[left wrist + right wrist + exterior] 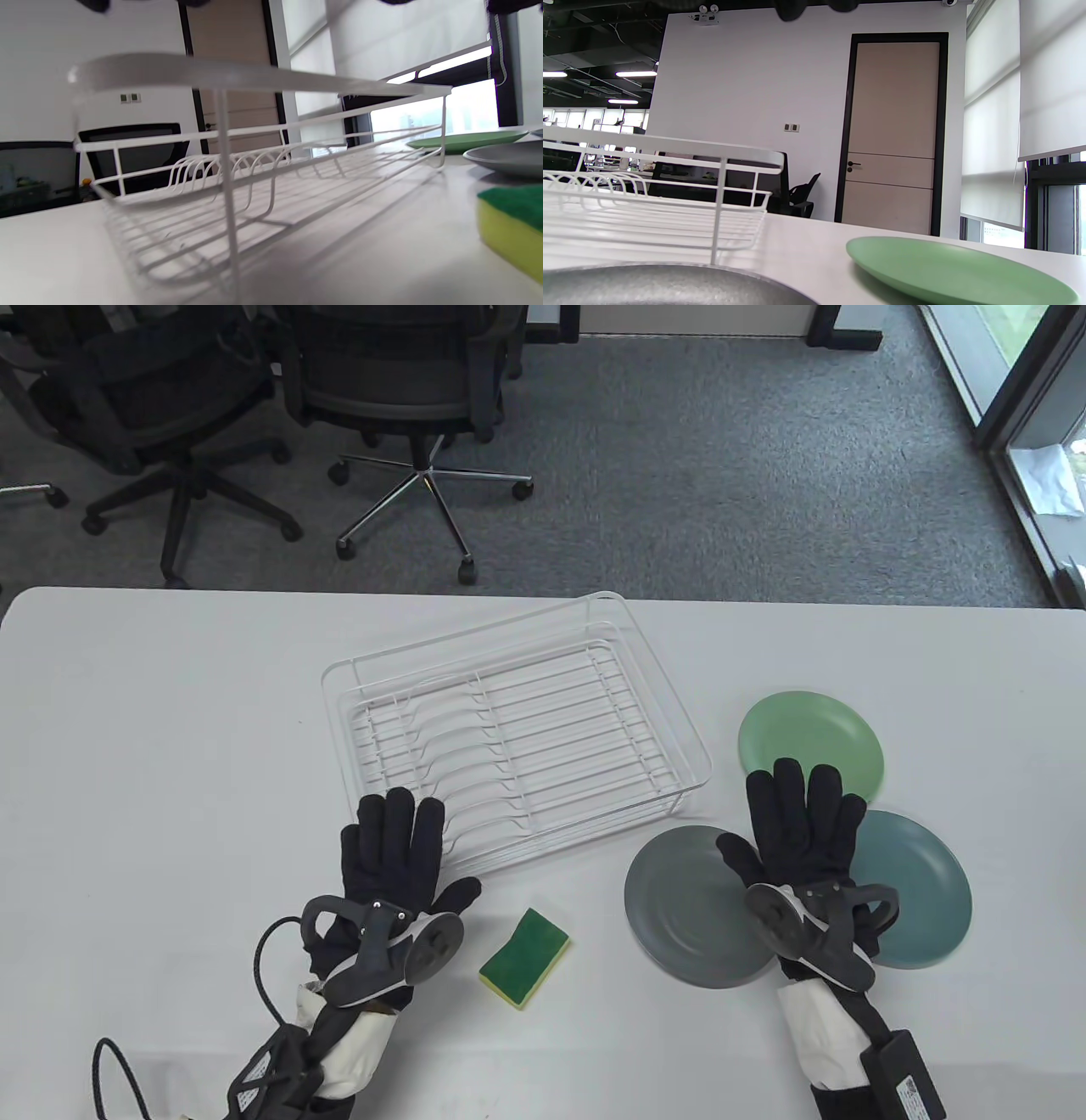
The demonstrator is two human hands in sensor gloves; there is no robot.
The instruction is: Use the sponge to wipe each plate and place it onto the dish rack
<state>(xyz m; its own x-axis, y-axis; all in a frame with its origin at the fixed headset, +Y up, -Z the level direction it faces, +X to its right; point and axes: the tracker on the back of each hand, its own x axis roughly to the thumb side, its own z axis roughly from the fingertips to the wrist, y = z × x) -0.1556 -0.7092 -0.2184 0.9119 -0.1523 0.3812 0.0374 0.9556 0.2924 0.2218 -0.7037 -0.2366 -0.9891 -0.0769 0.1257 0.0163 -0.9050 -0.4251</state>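
Neither grip held anything: the left hand (394,857) lay flat with fingers straight at the near edge of the dish rack (517,729), and the right hand (802,831) lay likewise spread among the three plates. The sponge (524,956) sat on the table (161,729) between the hands, just beside the left thumb, judged handy for pickup. The grey plate (687,916), teal plate (920,891) and green plate (806,734) lay flat right of the empty rack, wiping apparently not yet begun.
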